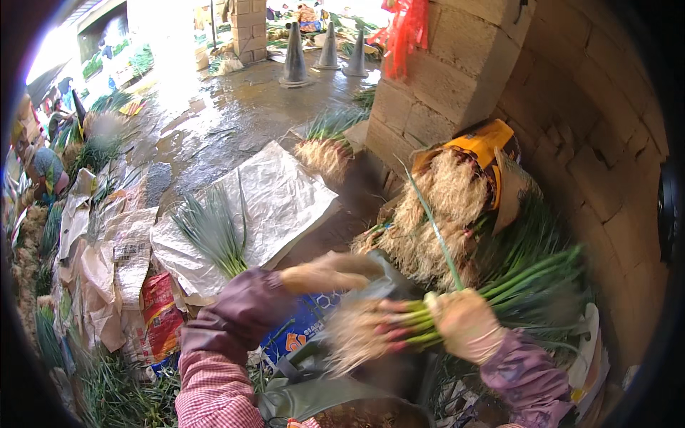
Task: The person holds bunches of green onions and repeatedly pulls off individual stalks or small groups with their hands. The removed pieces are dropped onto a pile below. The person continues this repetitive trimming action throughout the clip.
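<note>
My right hand (pixel 466 323), in a pale glove, grips a bunch of spring onions (pixel 415 325). The reddish bulbs and long pale roots point left over my lap. Its green leaves spread to the right, and one long leaf stands up above the hand. My left hand (pixel 332 274), also gloved and blurred, is held out to the left of the bunch with fingers apart and nothing visible in it. Beneath both hands a dark green waterproof apron (pixel 321 396) covers my lap. Beyond my left forearm, trimmed-looking spring onions (pixel 214 230) lie on a white woven sheet (pixel 278 187).
A large heap of rooted spring onions (pixel 444 214) rests partly in an orange sack (pixel 484 155) by a block pillar (pixel 433 80). Another rooted bundle (pixel 324 155) lies farther off. Loose leaves (pixel 123 390) and flattened sacks (pixel 126 251) cover the left. Traffic cones (pixel 294 59) stand on wet ground.
</note>
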Demonstrator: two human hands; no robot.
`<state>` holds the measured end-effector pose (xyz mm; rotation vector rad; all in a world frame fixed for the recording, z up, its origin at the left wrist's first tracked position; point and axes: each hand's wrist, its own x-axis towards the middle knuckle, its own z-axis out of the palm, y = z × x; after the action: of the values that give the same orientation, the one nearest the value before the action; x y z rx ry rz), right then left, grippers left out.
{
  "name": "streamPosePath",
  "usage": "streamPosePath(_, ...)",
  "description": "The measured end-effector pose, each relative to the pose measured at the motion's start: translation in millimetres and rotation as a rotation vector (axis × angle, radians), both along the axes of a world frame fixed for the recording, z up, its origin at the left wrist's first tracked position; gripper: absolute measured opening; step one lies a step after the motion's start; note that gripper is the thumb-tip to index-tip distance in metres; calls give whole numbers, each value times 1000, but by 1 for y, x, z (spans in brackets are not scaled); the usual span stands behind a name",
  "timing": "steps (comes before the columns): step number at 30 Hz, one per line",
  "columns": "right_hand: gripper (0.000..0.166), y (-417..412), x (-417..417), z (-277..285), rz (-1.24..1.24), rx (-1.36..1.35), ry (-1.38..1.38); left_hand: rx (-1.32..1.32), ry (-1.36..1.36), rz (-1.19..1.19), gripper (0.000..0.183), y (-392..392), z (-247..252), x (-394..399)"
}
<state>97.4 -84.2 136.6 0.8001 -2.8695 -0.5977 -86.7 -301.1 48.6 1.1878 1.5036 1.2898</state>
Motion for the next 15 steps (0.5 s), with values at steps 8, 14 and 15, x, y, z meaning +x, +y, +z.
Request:
streamPosePath(8, 14, -76, -88, -30, 469, -120, -125, -175, -1347, -339, 35, -31, -38, 61)
streamPosePath(14, 31, -129, -147, -36, 599, -47, -360, -1, -1554, 117, 40, -84, -89, 82)
streamPosePath(15, 35, -137, -155, -43, 652, -101, -310, 151, -1549, 104, 37, -90, -98, 83)
